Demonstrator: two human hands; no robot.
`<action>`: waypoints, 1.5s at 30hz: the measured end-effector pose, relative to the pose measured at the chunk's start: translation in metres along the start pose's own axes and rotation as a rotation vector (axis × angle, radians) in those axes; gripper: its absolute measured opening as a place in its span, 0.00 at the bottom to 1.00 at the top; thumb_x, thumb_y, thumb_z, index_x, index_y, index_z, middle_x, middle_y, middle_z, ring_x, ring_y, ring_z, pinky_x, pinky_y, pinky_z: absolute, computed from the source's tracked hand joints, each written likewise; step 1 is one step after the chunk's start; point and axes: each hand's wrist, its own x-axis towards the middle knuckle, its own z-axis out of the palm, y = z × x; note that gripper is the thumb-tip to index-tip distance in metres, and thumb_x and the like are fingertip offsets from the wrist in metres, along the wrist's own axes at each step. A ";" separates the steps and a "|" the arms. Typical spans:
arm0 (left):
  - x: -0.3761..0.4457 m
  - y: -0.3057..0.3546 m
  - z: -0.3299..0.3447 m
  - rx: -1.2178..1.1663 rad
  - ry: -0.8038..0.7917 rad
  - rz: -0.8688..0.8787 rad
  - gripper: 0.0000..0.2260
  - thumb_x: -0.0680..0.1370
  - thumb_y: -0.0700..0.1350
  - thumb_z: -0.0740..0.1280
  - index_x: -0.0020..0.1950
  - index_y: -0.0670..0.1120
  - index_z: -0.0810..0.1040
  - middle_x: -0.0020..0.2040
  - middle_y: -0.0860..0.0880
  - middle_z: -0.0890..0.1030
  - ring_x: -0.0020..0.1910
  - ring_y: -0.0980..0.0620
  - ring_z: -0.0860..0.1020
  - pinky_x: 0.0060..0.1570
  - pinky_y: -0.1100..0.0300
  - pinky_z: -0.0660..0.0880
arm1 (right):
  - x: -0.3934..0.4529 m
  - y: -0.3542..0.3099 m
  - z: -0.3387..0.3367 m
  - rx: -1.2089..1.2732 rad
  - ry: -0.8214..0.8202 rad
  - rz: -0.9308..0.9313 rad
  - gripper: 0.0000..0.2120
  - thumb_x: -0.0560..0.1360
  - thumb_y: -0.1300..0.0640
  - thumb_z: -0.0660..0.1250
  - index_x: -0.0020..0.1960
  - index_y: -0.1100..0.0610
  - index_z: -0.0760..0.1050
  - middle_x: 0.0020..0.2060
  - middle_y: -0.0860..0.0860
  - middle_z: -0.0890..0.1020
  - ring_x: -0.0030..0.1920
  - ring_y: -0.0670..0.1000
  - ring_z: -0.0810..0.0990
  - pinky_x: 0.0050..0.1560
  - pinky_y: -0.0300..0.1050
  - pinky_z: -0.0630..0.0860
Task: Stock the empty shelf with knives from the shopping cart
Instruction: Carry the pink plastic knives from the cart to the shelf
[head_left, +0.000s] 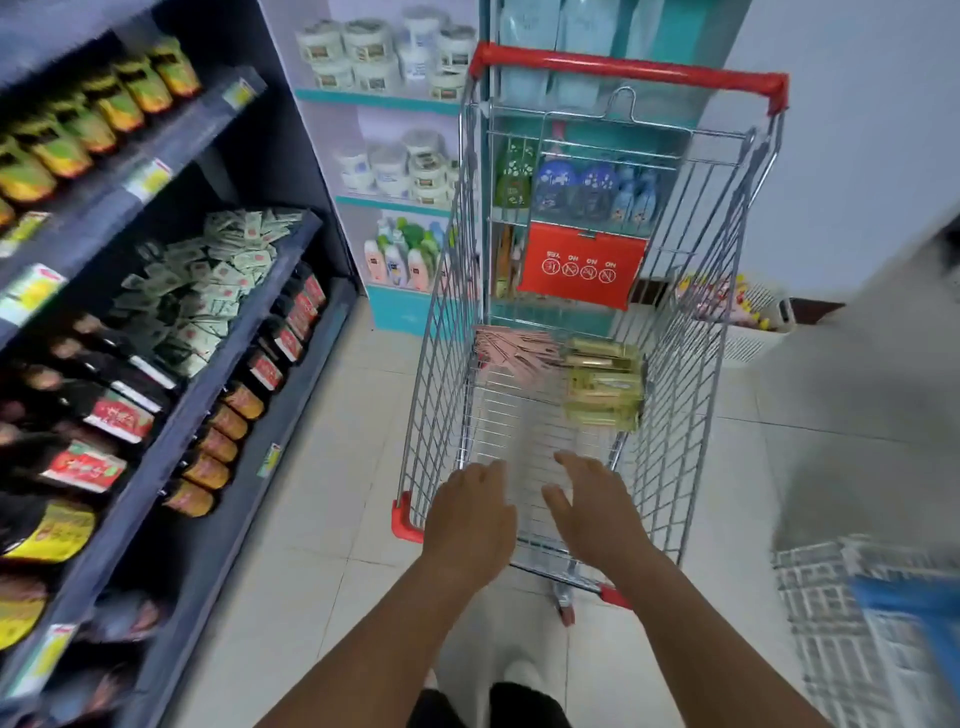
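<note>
head | left hand, right hand: grip wide, holding nothing, over wire-mesh cart | flat packs inside

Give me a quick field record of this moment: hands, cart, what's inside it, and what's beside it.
left hand: open, over the cart's near end, holding nothing
right hand: open, fingers spread, holding nothing
silver wire shopping cart: red handle at the far end
cart contents: pink flat packages beside yellow-green packages, at the far end
left of cart: dark blue shelf unit, stocked with bottles
</note>
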 end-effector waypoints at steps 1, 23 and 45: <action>0.009 0.005 0.001 -0.012 -0.012 0.002 0.21 0.81 0.46 0.57 0.74 0.49 0.60 0.70 0.48 0.68 0.67 0.48 0.66 0.65 0.53 0.63 | 0.006 0.004 -0.003 0.007 0.006 0.007 0.24 0.80 0.49 0.58 0.74 0.52 0.62 0.71 0.54 0.68 0.70 0.56 0.65 0.71 0.49 0.61; 0.246 -0.033 0.007 -0.059 -0.060 -0.065 0.25 0.81 0.46 0.57 0.77 0.48 0.55 0.70 0.45 0.67 0.67 0.46 0.68 0.63 0.53 0.69 | 0.242 0.003 -0.017 0.035 -0.002 0.126 0.25 0.79 0.53 0.61 0.74 0.54 0.61 0.69 0.55 0.71 0.68 0.56 0.69 0.67 0.48 0.65; 0.440 -0.060 0.171 0.110 -0.265 -0.115 0.33 0.81 0.44 0.58 0.77 0.56 0.40 0.78 0.43 0.42 0.76 0.40 0.47 0.73 0.48 0.49 | 0.454 0.095 0.112 -0.236 -0.206 0.029 0.39 0.73 0.67 0.61 0.77 0.52 0.47 0.77 0.50 0.47 0.77 0.55 0.47 0.75 0.49 0.53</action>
